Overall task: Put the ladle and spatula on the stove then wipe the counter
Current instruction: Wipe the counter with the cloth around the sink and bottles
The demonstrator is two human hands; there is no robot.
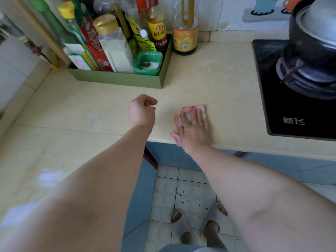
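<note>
Wiping step appears to be running: the right hand (195, 127) is lying flat on the pink cloth (192, 108), fingers (200, 113) straight and slightly spread, pressing it onto the counter (218, 73) near the front edge. The left hand (142, 110) is hovering just left of it, fingers curled in toward the palm, nothing showing in them. No ladle or spatula is showing anywhere in view. The visible part of the stove (291, 113) is carrying only a lidded pot (312, 39) on its burner (305, 75), so they are possibly lying beyond the right border, but I cannot confirm that.

Risks, as judged:
1. One corner of the cloth is sitting right at the counter's front edge. A pull toward the body would be dragging it over onto the floor (190, 188).
2. A loose bottle (185, 39) is standing on the counter just beside the green box (118, 79), outside it. A long forward stroke would be running the hand into its base; being tall and narrow, it would probably be tipping easily.
3. A stroke to the right would be meeting the stove's rim. The cloth could be bunching there or sliding on toward the burner. Whether the burner is lit cannot be told.
4. The hand is covering only part of the cloth, so its loose corners could be folding under and leaving streaks.
</note>
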